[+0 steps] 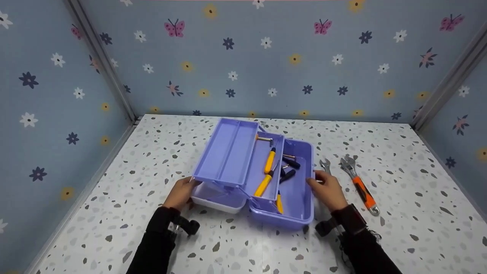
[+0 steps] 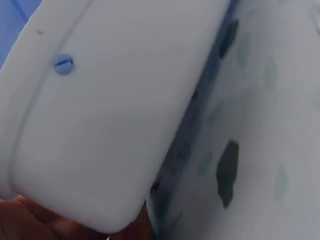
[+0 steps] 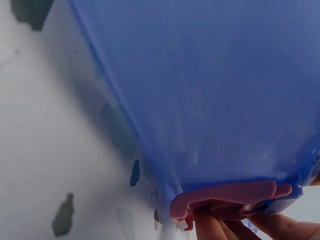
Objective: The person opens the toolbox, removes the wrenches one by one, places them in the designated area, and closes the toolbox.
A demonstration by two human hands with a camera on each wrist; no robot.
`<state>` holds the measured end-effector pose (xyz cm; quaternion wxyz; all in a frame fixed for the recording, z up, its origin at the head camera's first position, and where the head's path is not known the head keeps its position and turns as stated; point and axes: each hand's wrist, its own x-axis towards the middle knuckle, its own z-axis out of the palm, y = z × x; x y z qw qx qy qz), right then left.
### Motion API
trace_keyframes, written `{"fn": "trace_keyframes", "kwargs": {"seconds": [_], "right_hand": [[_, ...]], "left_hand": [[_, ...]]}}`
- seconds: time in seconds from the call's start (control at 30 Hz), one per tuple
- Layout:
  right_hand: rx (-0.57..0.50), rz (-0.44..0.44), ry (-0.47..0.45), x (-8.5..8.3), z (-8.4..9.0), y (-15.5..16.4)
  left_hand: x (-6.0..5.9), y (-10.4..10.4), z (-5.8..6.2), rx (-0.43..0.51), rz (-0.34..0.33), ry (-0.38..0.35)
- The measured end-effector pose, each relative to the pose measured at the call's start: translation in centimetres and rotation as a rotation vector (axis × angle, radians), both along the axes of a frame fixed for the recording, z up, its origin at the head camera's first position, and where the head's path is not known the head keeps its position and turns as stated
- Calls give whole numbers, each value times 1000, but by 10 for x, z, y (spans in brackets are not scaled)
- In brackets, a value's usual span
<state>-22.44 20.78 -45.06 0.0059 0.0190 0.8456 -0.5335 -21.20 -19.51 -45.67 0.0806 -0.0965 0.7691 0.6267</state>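
Note:
A purple toolbox (image 1: 307,201) stands unfolded, its two cantilever trays spread leftward over the white lid (image 1: 218,206). The upper tray (image 1: 228,152) has bare compartments; yellow-handled tools (image 1: 270,160) lie in the lower one. Several black-handled tools (image 1: 291,163) sit in the deep base. At the left, my left hand (image 1: 179,193) holds the lid's outer edge, fingers curling beneath it in the left wrist view. My right hand (image 1: 330,190) grips the right wall, thumb over the rim. In the right wrist view, its fingers (image 3: 210,227) are at a pink clasp (image 3: 230,195).
To the right of the toolbox lies an adjustable wrench (image 1: 363,190) with an orange and black handle. A silver wrench (image 1: 325,165) is partly covered by the right hand. Patterned panels (image 1: 266,76) enclose the speckled tabletop (image 1: 414,228) at the back and sides.

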Motion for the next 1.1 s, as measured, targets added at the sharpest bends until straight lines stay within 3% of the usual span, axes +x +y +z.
{"fn": "trace_keyframes", "kwargs": {"seconds": [0.2, 0.33, 0.5, 0.67, 0.9, 1.1], "right_hand": [[6, 6, -5, -2, -1, 0], [20, 8, -1, -3, -1, 1], [14, 12, -3, -3, -1, 2], [-16, 3, 27, -1, -2, 1], [-27, 0, 12, -3, -3, 1], [-24, 8, 3, -5, -3, 3]], "left_hand": [[-4, 1, 3, 212, 68, -59], [-4, 1, 9, 213, 97, -38], [0, 4, 23, 182, 86, -3], [4, 15, 40, 204, 78, 76], [8, 29, 67, 25, 78, 154], [14, 41, 87, -82, 28, 219]]}}
